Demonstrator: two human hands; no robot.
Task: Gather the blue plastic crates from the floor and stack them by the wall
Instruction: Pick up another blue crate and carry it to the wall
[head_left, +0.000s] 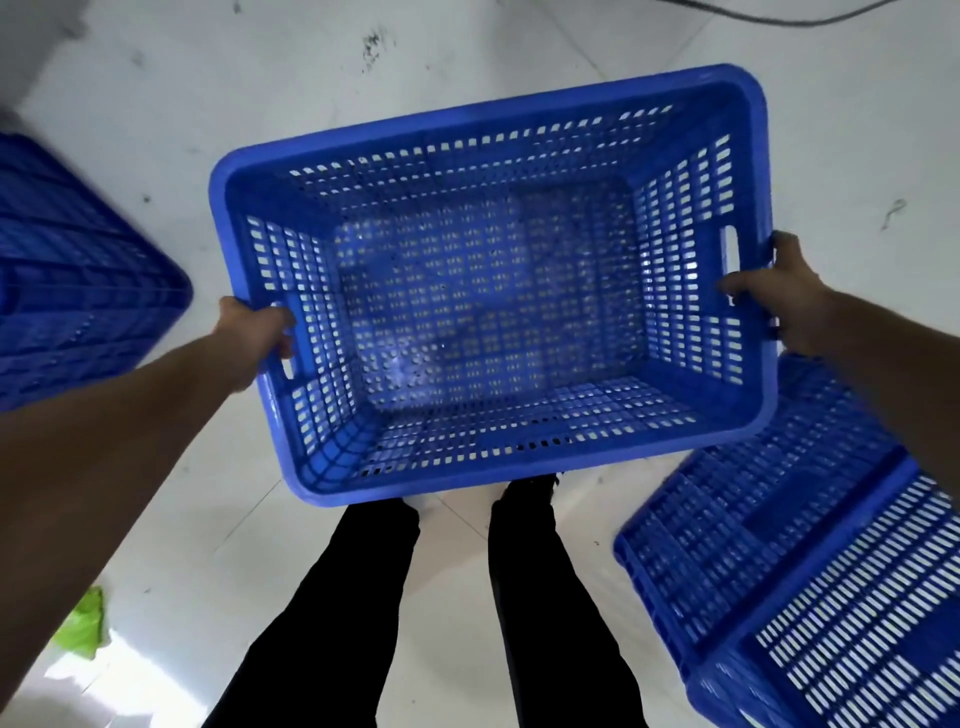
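Note:
I hold an empty blue plastic crate (488, 171) with perforated walls, open side up, in the air in front of me above my legs. My left hand (257, 332) grips its left rim by the handle slot. My right hand (784, 296) grips the right rim beside the other handle slot. A second blue crate (72, 280) sits at the left edge, seemingly upside down. A third blue crate (810, 587) lies tilted on the floor at the lower right, partly under the held one.
The floor (493, 57) is pale tile with dark scuffs. A black cable (789, 18) runs along the top right. A green plastic scrap (83, 623) lies at the lower left. My black-trousered legs (550, 597) stand below the crate.

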